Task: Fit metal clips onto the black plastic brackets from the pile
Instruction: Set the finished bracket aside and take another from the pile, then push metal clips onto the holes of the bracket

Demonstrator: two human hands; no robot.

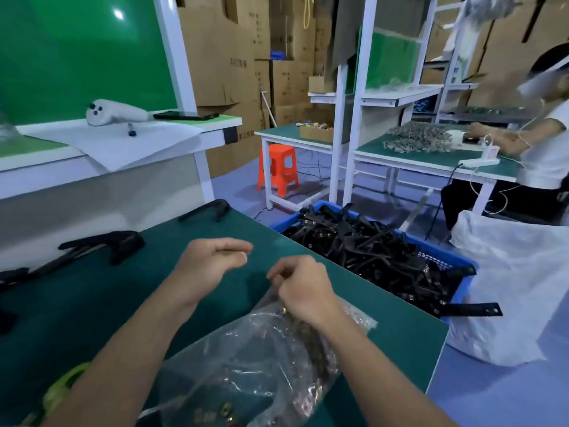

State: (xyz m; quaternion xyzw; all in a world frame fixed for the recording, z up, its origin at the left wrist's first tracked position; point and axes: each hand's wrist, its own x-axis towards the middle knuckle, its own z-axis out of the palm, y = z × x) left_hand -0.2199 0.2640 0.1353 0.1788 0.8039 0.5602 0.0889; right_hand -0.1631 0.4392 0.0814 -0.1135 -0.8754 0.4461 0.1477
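Item: clear bag (246, 365) of brassy metal clips (226, 407), flat on bench (92, 303), long axis near-to-far. The right hand (303, 288) grip pinches the bag's far end; left hand (212, 266) grip relaxed, empty.

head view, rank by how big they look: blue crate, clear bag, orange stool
1. clear bag and blue crate: about alike; the bag is nearer the camera, so I can't rank them.
2. orange stool, clearly smallest.
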